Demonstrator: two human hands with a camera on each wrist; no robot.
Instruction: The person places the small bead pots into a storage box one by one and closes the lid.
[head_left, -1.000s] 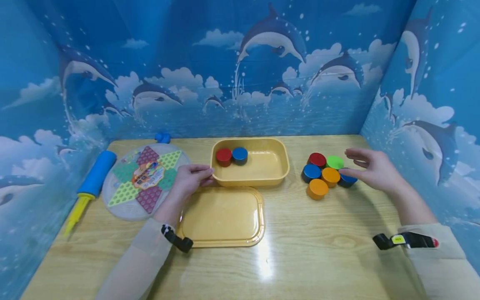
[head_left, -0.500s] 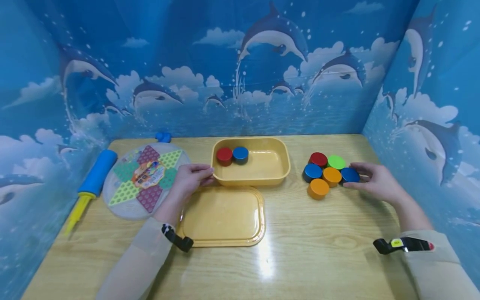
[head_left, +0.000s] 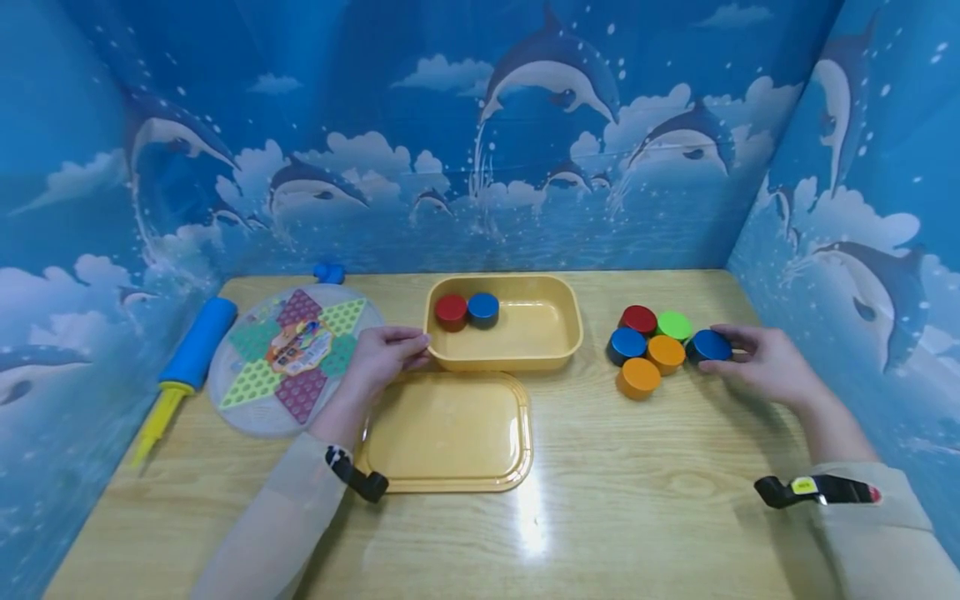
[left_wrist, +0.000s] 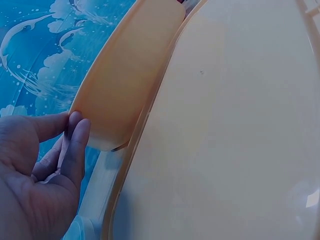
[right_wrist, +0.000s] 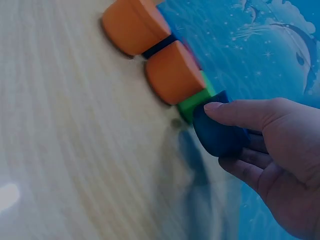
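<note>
A: What's nearest on the pale wood-grained bench (head_left: 622, 500)?
B: A flat yellow plastic lid (head_left: 448, 433), left of centre. Beyond it, to the right, a short orange cylinder (head_left: 639, 379) sits at the near end of a cluster.
A: And the right hand (head_left: 772, 365)?
B: Its fingers grip a dark-blue cylinder (head_left: 703, 344) at the cluster's right edge, thumb nearer, other fingers around the far side. Whether it's off the bench, I can't tell.
A: How will it handle?
B: Probably light and stiff, perhaps slippery on that smooth side. Holding it across the side wall, as here, seems right.
A: The left hand (head_left: 384, 358)?
B: Pinching the left rim of a yellow plastic box (head_left: 510, 364), just beyond the lid. The wall looks thin and may flex, so hold lightly. Inside, left, stands a red cylinder (head_left: 452, 313).
A: Farthest?
B: A blue dolphin-print curtain (head_left: 442, 108).
</note>
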